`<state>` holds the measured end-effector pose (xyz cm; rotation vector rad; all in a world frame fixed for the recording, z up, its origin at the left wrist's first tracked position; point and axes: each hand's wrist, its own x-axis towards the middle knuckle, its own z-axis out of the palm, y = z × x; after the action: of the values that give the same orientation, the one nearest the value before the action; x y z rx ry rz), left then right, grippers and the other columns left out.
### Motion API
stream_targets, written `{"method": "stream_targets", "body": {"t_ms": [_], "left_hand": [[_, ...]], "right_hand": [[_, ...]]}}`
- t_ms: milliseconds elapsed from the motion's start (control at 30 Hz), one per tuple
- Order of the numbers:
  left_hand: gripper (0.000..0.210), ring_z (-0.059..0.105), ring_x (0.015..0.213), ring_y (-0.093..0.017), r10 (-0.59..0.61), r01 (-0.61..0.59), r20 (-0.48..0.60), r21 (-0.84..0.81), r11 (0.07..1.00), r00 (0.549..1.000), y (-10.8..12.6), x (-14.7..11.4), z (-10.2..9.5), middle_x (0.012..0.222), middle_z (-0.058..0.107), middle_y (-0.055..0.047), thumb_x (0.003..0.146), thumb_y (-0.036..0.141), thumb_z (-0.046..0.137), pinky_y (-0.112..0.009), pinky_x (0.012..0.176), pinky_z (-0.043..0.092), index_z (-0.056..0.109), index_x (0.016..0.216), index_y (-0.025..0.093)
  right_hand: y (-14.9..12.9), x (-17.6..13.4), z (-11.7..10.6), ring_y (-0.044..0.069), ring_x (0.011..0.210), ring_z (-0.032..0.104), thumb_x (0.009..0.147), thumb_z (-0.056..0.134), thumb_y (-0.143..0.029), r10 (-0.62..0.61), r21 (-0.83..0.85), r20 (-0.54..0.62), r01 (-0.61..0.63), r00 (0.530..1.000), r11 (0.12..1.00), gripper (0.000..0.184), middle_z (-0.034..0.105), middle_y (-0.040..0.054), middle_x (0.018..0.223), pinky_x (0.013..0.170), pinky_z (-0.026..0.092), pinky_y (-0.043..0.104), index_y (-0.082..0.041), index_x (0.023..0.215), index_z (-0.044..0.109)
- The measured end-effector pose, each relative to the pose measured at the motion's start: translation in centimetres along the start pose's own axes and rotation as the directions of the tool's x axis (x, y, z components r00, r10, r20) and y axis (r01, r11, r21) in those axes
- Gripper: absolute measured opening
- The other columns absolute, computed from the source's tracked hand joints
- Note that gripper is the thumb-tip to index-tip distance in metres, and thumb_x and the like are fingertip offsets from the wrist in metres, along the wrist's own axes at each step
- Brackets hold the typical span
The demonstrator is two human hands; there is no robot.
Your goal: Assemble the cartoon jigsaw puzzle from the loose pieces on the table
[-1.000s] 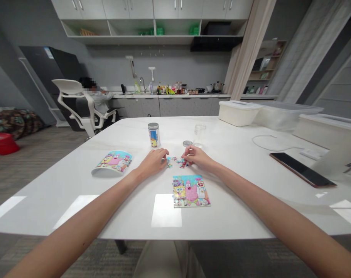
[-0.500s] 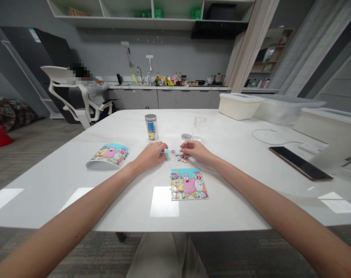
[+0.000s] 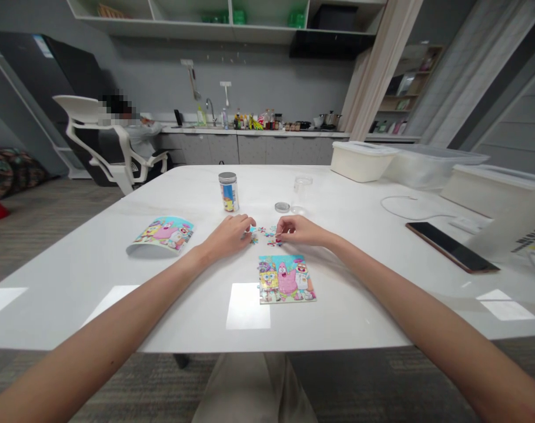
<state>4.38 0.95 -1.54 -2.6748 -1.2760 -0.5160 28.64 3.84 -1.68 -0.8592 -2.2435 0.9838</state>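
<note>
Head view: loose puzzle pieces (image 3: pixel 267 234) at frame centre are touched by left hand (image 3: pixel 227 235) and right hand (image 3: pixel 299 230), fingers curled, grip unclear; judged light, thin, best pinched by edges.

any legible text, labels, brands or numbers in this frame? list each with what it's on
None can be read.
Labelled jar: print too small and blurred.
Assembled puzzle and picture sheet: cartoon art only, no lettering legible.
Box at right edge: barcode-like stripes, no digits legible.
Fridge sticker: blurred.
Counter bottles: too far off.
</note>
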Motion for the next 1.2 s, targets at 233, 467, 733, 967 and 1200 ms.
{"method": "stream_targets", "body": {"t_ms": [233,467,733,967,1200], "left_hand": [[0.019,0.06,0.09,-0.021,0.003,-0.003,0.009,0.01,1.0,1.0,0.0,0.0,0.0,0.095,0.065,-0.006,0.085,0.016,0.05,-0.035,0.082,0.042,0.056,0.103,0.018],[0.02,0.06,0.09,-0.021,-0.018,0.018,0.011,0.012,1.0,1.0,0.0,0.0,-0.2,0.094,0.065,-0.006,0.083,0.016,0.052,-0.036,0.084,0.042,0.056,0.103,0.017],[0.02,0.06,0.09,-0.021,-0.016,0.015,0.024,0.016,1.0,1.0,0.0,0.0,-0.2,0.095,0.065,-0.006,0.084,0.017,0.05,-0.036,0.084,0.042,0.056,0.104,0.017],[0.019,0.06,0.091,-0.022,-0.036,0.036,0.018,0.01,0.999,0.999,0.1,0.0,-0.2,0.095,0.065,-0.005,0.084,0.017,0.052,-0.036,0.085,0.041,0.057,0.102,0.018],[0.029,0.06,0.095,-0.025,-0.15,0.15,-0.033,-0.015,0.989,0.988,-0.8,-0.1,-0.1,0.097,0.066,-0.009,0.078,0.004,0.046,-0.039,0.084,0.042,0.055,0.103,0.017]], "right_hand": [[0.3,0.3,0.1,0.013,0.066,0.059,0.084,0.061,-0.033,0.118,0.218,-0.024,-0.11,0.993,0.97,0.021,0.069,0.0043,0.08,0.057,0.045,0.025,-0.018,0.093,0.073],[0.1,0.4,0.1,0.011,0.06,0.057,0.081,0.063,-0.02,0.209,0.323,-0.079,-0.173,0.975,0.93,0.012,0.065,0.0021,0.067,0.053,0.043,0.024,-0.017,0.085,0.073],[0.5,0.3,0.2,0.017,0.074,0.067,0.078,0.064,-0.012,0.308,0.41,-0.085,-0.248,0.948,0.877,0.014,0.072,0.0068,0.077,0.062,0.05,0.027,-0.017,0.086,0.074],[1.2,0.3,0.4,0.015,0.067,0.066,0.072,0.07,-0.01,0.344,0.428,-0.13,-0.261,0.93,0.866,0.009,0.072,0.006,0.072,0.059,0.05,0.026,-0.016,0.079,0.07],[1.2,0.3,0.4,0.012,0.061,0.062,0.069,0.073,-0.016,0.343,0.42,-0.177,-0.244,0.923,0.874,0.005,0.07,0.0034,0.067,0.059,0.049,0.024,-0.015,0.075,0.072]]}}
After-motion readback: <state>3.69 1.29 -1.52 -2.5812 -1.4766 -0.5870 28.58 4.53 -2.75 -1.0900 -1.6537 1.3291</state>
